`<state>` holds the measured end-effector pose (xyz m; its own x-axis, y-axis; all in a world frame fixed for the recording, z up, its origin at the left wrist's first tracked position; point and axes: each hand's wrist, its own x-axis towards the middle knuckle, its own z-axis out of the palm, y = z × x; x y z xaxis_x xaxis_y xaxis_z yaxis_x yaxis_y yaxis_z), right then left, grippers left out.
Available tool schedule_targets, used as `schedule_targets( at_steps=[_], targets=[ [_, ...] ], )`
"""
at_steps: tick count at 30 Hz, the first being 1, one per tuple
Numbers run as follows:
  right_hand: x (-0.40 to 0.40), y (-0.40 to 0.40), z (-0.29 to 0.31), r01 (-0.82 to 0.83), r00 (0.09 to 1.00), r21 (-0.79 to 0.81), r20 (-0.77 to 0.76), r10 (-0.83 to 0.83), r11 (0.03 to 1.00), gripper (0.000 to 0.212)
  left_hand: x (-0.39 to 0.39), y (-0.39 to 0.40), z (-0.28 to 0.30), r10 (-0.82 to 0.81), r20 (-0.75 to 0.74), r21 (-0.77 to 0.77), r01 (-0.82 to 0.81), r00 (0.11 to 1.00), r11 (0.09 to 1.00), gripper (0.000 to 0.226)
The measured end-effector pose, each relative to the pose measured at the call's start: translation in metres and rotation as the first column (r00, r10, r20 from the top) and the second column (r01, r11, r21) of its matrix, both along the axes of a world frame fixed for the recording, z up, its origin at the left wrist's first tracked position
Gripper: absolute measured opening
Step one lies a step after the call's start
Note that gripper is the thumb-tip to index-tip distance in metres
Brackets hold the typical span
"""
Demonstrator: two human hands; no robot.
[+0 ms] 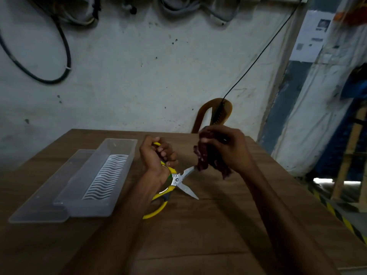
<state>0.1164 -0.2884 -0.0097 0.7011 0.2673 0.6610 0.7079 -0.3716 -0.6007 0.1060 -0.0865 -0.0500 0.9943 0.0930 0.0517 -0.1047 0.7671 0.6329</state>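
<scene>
Scissors (181, 178) gripped in my left hand (156, 155); dark red strip (202, 159) pinched in my right hand (228, 147)
My left fingers curl round the upper yellow handle, blades spread above the tabletop (198, 225); the strip's lower end meets the upper blade; a clear plastic tray (95, 175) stands left.

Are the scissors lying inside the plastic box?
No, the left hand grips the scissors out over the table, beside the box.
</scene>
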Motion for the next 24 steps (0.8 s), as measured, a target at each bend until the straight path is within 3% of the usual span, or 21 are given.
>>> schedule_targets(
  at_steps=[3,5,9,13,17,19,24],
  targets=[
    [0.003,0.023,-0.009,-0.072,0.995,-0.281,0.048,0.089,0.957,0.025,0.000,-0.001,0.000,-0.005,-0.017,0.013,0.005,1.000,1.000,0.032],
    [0.004,0.030,-0.025,-0.099,0.993,-0.356,0.021,0.114,0.929,0.031,0.000,0.002,-0.002,0.002,-0.032,0.013,-0.001,0.999,1.000,0.031],
    [0.003,0.029,-0.043,-0.185,0.979,-0.344,-0.151,0.140,0.921,0.032,0.001,0.006,-0.006,-0.033,-0.064,-0.013,0.032,0.997,0.999,0.033],
    [0.001,0.025,-0.042,-0.295,0.933,-0.318,-0.298,0.201,0.901,0.007,0.003,0.006,-0.006,-0.097,-0.093,0.013,0.099,0.991,0.995,0.033],
    [-0.002,0.019,-0.044,-0.378,0.887,-0.249,-0.375,0.271,0.892,0.010,0.004,0.007,-0.006,-0.115,-0.109,0.041,0.120,0.987,0.992,0.032],
    [-0.005,0.019,-0.046,-0.376,0.877,-0.231,-0.400,0.265,0.897,0.022,0.004,0.005,-0.007,-0.111,-0.114,0.046,0.117,0.987,0.992,0.032],
    [-0.002,0.008,-0.051,-0.274,0.894,-0.149,-0.404,0.194,0.950,0.010,0.006,0.008,-0.008,-0.113,-0.103,0.006,0.115,0.988,0.993,0.027]
  ],
)
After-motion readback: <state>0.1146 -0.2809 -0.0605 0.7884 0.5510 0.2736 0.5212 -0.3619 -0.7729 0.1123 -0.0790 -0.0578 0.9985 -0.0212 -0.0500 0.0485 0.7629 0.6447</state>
